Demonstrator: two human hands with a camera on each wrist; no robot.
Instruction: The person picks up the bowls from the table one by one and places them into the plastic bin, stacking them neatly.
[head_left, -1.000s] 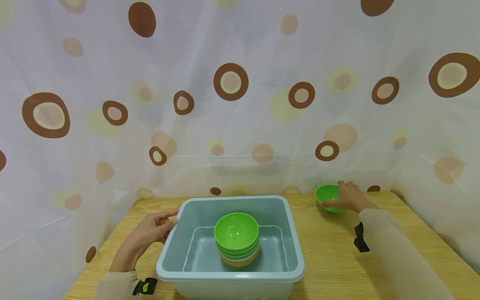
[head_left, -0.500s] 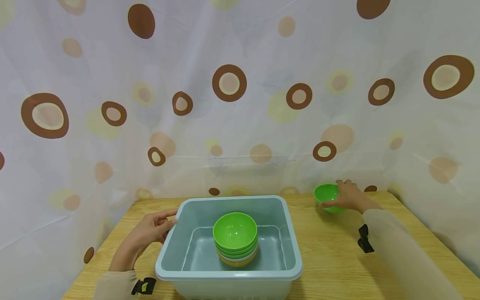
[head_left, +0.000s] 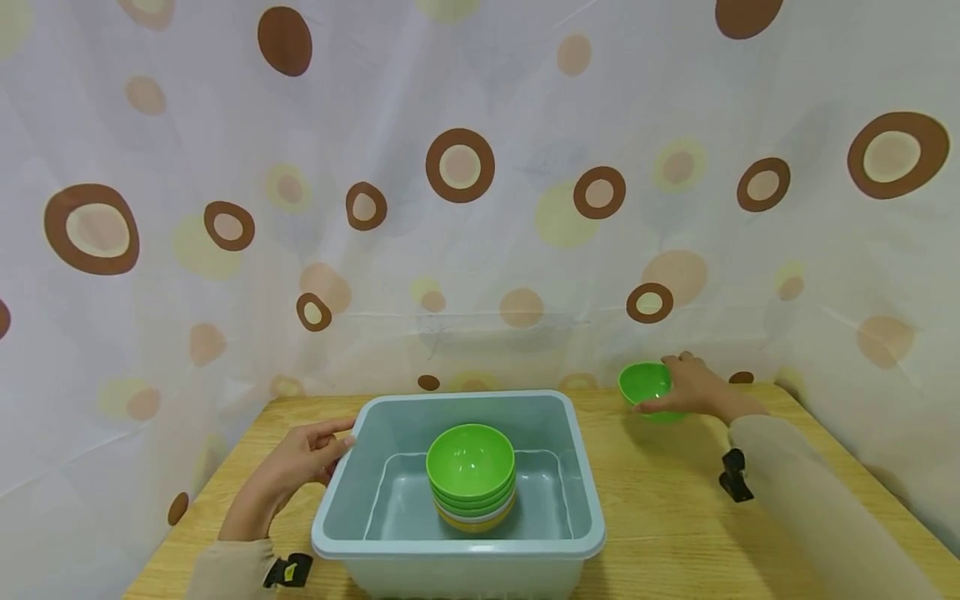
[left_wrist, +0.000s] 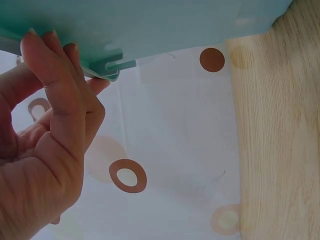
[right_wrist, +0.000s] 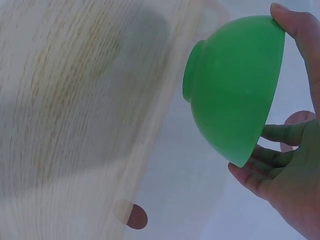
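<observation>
A single green bowl (head_left: 643, 382) is off the table at the back right, a gap showing under its foot in the right wrist view. My right hand (head_left: 697, 388) grips it by the rim, thumb on one side and fingers on the other. At the left rim of a pale blue plastic basin (head_left: 457, 550), my left hand (head_left: 300, 457) holds the edge, with several fingers against the outer wall in the left wrist view. Inside the basin stands a stack of bowls (head_left: 471, 467), green ones on top of a white and a yellow one.
The basin stands at the front middle of a wooden table (head_left: 660, 517). Behind and beside the table hangs a white curtain (head_left: 517, 250) with brown and beige circles. Its lower edge meets the back of the table.
The right hand has raised the green bowl slightly and shifted it a little left. The left hand, the basin and the stacked bowls stay where they were.
</observation>
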